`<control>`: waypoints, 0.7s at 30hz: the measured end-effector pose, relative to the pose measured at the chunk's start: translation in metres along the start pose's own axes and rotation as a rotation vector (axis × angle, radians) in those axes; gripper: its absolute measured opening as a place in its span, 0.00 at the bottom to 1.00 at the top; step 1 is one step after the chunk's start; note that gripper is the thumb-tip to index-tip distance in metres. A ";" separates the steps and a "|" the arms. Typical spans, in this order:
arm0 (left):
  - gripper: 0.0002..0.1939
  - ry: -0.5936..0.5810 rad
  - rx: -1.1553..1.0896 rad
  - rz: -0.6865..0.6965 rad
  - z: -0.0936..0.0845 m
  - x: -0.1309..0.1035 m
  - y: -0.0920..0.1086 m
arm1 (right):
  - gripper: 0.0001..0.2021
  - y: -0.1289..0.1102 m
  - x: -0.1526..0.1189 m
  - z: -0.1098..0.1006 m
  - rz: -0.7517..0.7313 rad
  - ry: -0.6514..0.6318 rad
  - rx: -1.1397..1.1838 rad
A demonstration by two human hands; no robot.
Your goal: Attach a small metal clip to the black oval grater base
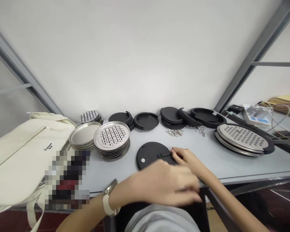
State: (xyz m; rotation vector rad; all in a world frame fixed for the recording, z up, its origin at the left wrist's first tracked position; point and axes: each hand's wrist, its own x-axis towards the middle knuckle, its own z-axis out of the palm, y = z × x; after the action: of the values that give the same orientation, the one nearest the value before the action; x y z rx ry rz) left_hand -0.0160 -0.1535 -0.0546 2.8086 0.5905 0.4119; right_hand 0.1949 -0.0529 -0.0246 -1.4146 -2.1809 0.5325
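A round black plastic disc (149, 151) lies on the grey table in front of me. It bears a white dot and a slotted strip near its right side. At that side my right hand (185, 158) pinches a small metal wire clip (169, 149) against the disc. My left hand (164, 183), with a watch on its wrist, hovers nearer to me and covers the disc's front edge. It is smeared by motion, and its fingers are partly curled. Behind the disc lies a pile of similar wire clips (175, 132), with a second group (200, 130) to its right.
Stacked round grater plates (111, 137) and plain metal discs (84, 134) stand on the left. Black round holders (146, 121) line the wall. Larger grater plates (243, 137) lie at right. A cream bag (21, 154) covers the left end; metal frame posts (253, 58) flank the table.
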 end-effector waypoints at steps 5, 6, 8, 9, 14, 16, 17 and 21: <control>0.23 -0.072 0.339 -0.234 -0.115 0.080 -0.083 | 0.16 0.000 0.001 0.001 -0.002 0.012 0.006; 0.22 -0.085 0.362 -0.248 -0.117 0.083 -0.090 | 0.16 0.000 0.001 0.001 0.001 0.006 0.000; 0.19 -0.091 0.364 -0.260 -0.109 0.082 -0.094 | 0.17 0.001 0.002 0.000 0.014 -0.015 -0.010; 0.18 -0.100 0.345 -0.250 -0.102 0.080 -0.094 | 0.17 0.001 0.002 0.000 0.020 -0.032 -0.015; 0.10 -0.091 0.333 -0.241 -0.086 0.083 -0.093 | 0.16 0.006 0.015 -0.007 0.009 -0.140 -0.070; 0.09 -0.082 0.322 -0.302 -0.086 0.089 -0.096 | 0.15 0.009 0.028 -0.010 -0.019 -0.166 -0.121; 0.09 -0.069 0.315 -0.342 -0.086 0.091 -0.099 | 0.14 0.011 0.036 -0.011 -0.043 -0.164 -0.149; 0.07 0.016 0.283 -0.479 -0.083 0.094 -0.112 | 0.14 0.016 0.066 -0.010 -0.111 -0.202 -0.249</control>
State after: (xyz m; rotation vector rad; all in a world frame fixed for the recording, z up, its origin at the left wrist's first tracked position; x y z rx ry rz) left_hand 0.0007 0.0003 0.0117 2.7800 1.3780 0.2696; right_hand 0.1898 0.0151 -0.0131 -1.4031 -2.5446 0.3887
